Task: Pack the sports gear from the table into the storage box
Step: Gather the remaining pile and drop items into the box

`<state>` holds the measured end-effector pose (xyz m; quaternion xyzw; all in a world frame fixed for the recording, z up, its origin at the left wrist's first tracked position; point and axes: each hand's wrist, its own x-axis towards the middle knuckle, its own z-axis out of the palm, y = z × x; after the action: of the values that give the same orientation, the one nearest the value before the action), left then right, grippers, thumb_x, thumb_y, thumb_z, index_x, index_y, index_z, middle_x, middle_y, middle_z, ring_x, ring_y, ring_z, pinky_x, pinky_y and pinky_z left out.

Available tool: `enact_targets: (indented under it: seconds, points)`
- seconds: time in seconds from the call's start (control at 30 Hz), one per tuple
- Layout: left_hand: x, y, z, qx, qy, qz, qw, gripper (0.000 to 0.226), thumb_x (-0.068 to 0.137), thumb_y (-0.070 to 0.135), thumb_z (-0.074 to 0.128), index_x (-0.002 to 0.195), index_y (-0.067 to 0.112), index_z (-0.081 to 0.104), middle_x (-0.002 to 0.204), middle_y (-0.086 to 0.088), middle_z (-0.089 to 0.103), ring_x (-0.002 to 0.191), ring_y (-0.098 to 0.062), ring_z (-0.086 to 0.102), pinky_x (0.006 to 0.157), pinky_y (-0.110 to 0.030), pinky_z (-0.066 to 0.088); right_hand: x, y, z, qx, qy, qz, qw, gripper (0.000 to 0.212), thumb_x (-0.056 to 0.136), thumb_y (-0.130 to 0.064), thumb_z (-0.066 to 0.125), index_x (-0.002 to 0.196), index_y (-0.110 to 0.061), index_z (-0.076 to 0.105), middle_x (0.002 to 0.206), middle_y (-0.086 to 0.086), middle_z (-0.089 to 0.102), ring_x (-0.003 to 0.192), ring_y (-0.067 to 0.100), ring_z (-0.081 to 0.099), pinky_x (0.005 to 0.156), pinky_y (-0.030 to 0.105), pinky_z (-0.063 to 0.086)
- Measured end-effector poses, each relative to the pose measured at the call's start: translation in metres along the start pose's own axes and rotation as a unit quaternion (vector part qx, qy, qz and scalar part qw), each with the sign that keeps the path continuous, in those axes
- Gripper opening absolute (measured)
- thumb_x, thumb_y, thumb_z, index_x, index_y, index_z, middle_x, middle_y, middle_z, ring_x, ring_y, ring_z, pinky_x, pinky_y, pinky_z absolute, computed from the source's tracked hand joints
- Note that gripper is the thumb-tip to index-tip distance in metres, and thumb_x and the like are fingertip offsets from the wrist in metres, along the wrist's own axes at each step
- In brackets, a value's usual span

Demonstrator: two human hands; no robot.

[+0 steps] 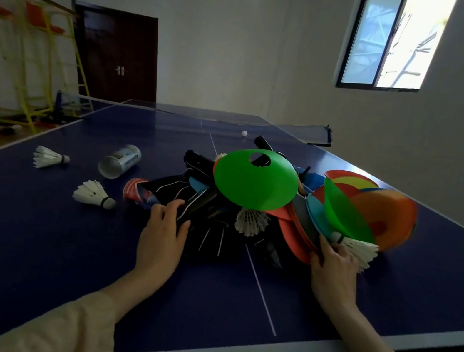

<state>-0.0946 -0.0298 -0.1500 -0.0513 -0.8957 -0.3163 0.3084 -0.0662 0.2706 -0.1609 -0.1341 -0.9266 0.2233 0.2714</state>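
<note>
A jumbled heap of gear is piled at mid tabletop: thin disc cones, light and flexible, likely best taken by the rims; feathered shuttlecocks, fragile, best lifted by the cork. The left hand fingers are curled on a black paddle; the right hand fingers are pinched on the orange cone edges. No storage box is seen.
</note>
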Motion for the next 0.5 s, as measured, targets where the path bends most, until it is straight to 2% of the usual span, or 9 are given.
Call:
enact_targets:
  seconds: [0.1, 0.2, 0.3, 0.4, 0.5]
  points:
    - [-0.005, 0.003, -0.001, 0.011, -0.001, 0.013, 1.000, 0.045, 0.096, 0.031, 0.051, 0.138, 0.018, 0.041, 0.116, -0.005, 0.046, 0.075, -0.014, 0.056, 0.060, -0.032, 0.052, -0.001, 0.003, 0.000, 0.028, 0.053, -0.002, 0.998, 0.038, 0.095, -0.013, 0.056, 0.132, -0.005, 0.057, 0.121, 0.024, 0.058, 0.113, 0.043, 0.049, 0.100, 0.048, 0.039]
    - [-0.008, 0.006, -0.004, 0.009, -0.013, 0.016, 1.000, 0.046, 0.091, 0.036, 0.057, 0.133, 0.017, 0.049, 0.109, 0.001, 0.045, 0.074, -0.012, 0.054, 0.057, -0.026, 0.047, -0.009, -0.004, -0.004, 0.038, 0.086, -0.037, 0.995, 0.028, 0.095, -0.011, 0.052, 0.120, 0.000, 0.060, 0.121, 0.022, 0.058, 0.111, 0.042, 0.051, 0.098, 0.050, 0.041]
    - [-0.009, 0.007, -0.006, 0.017, -0.032, -0.007, 0.999, 0.052, 0.083, 0.049, 0.064, 0.122, 0.016, 0.053, 0.109, 0.001, 0.046, 0.081, -0.016, 0.056, 0.061, -0.030, 0.048, -0.018, -0.016, -0.012, 0.079, 0.071, -0.056, 0.993, 0.023, 0.093, -0.009, 0.052, 0.114, 0.001, 0.054, 0.107, 0.018, 0.058, 0.097, 0.035, 0.056, 0.081, 0.045, 0.047]
    - [-0.012, 0.010, -0.007, 0.066, -0.059, -0.022, 0.996, 0.060, 0.078, 0.058, 0.066, 0.117, 0.016, 0.047, 0.114, -0.002, 0.044, 0.079, -0.017, 0.055, 0.058, -0.030, 0.045, -0.026, -0.023, -0.020, 0.087, 0.060, -0.058, 0.993, 0.011, 0.092, -0.009, 0.052, 0.102, -0.006, 0.049, 0.085, 0.015, 0.061, 0.077, 0.037, 0.061, 0.063, 0.037, 0.041]
    - [-0.013, 0.013, -0.009, 0.073, -0.074, -0.029, 0.994, 0.061, 0.078, 0.056, 0.066, 0.117, 0.016, 0.042, 0.118, -0.004, 0.048, 0.084, -0.021, 0.059, 0.058, -0.031, 0.046, -0.038, -0.022, -0.029, 0.091, 0.094, -0.075, 0.989, 0.015, 0.093, -0.012, 0.050, 0.107, -0.007, 0.047, 0.079, 0.013, 0.062, 0.069, 0.036, 0.060, 0.060, 0.043, 0.046]
